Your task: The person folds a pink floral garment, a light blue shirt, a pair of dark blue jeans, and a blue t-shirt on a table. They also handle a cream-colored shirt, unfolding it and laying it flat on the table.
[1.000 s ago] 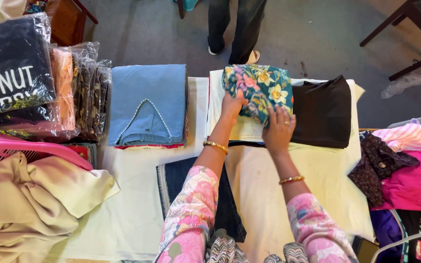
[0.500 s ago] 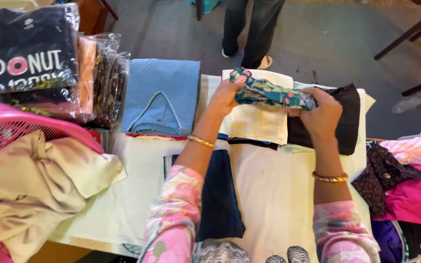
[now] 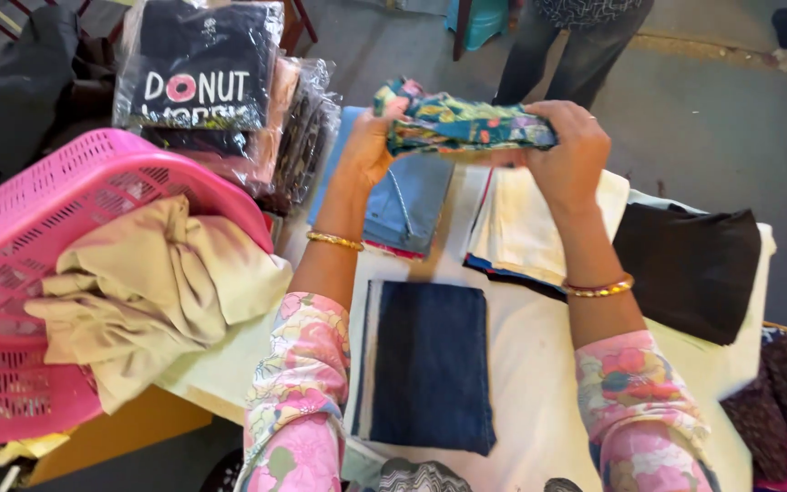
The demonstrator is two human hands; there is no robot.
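Floral cloth [image 3: 466, 123], folded, is held above the tabletop's [image 3: 539, 383] far edge. Left hand [image 3: 371, 146] and right hand [image 3: 571, 155] grip its ends.

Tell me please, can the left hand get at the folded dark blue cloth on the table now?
Probably not at once: the left hand grips one end of the folded floral cloth, raised above the table. The dark blue cloth lies uncovered below, so the way looks free once that hand lets go.

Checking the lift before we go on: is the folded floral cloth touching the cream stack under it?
Apart. The head view shows the floral cloth held up between the left hand and right hand, with a visible gap above the cream stack.
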